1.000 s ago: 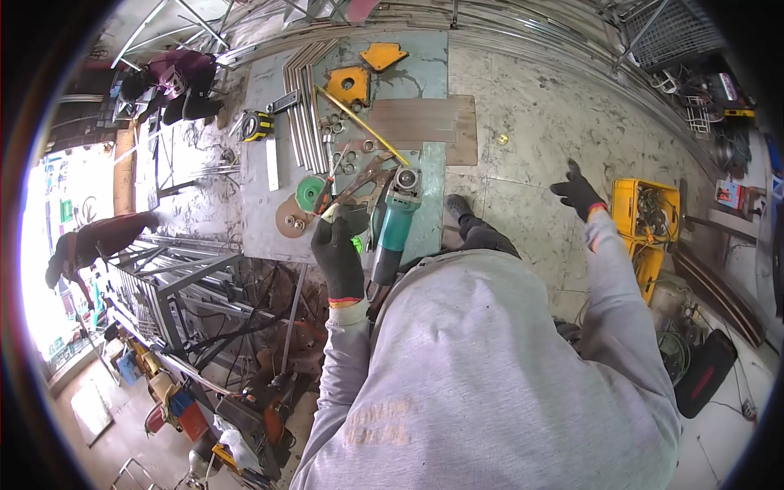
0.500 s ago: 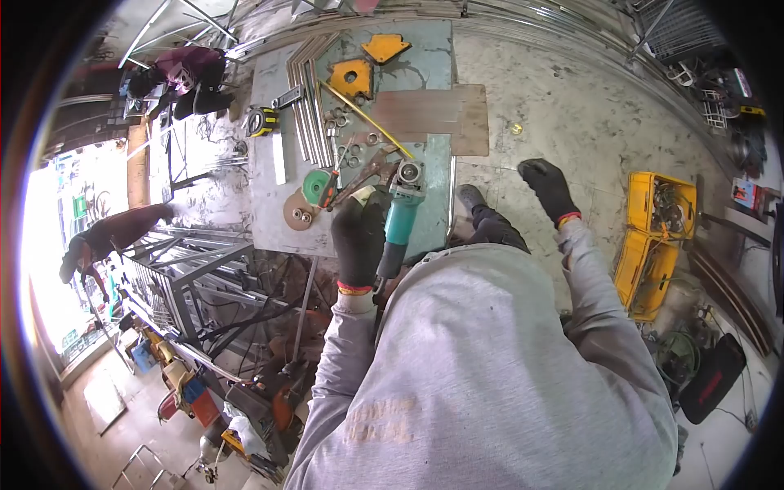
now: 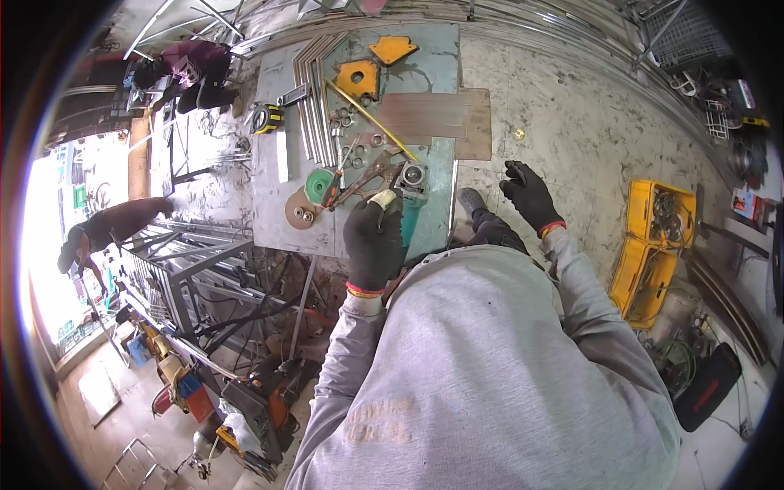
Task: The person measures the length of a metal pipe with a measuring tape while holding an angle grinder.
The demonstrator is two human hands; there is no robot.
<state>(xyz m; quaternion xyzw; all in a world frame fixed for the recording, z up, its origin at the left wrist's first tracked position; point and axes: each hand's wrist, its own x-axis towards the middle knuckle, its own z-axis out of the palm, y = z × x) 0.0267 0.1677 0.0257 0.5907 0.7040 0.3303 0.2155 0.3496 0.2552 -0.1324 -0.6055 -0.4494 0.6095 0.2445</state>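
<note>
My left hand, in a black glove, is closed over the near edge of the metal-topped table. A small pale piece shows at its fingertips; what it is, I cannot make out. Partly behind this hand lies a teal angle grinder, its round head facing up. Left of it are a screwdriver, a green disc and a brown disc. My right hand, also gloved in black, hangs over the floor beside the table with fingers apart and nothing visible in it.
Metal tubes, yellow magnetic squares, a yellow folding rule and a tape measure lie on the table. Yellow crates stand at right. One person crouches at upper left; another bends below.
My left hand has moved right, now covering much of the grinder's body, the pale piece moving with it. My right hand has shifted slightly left and its fingers have spread.
</note>
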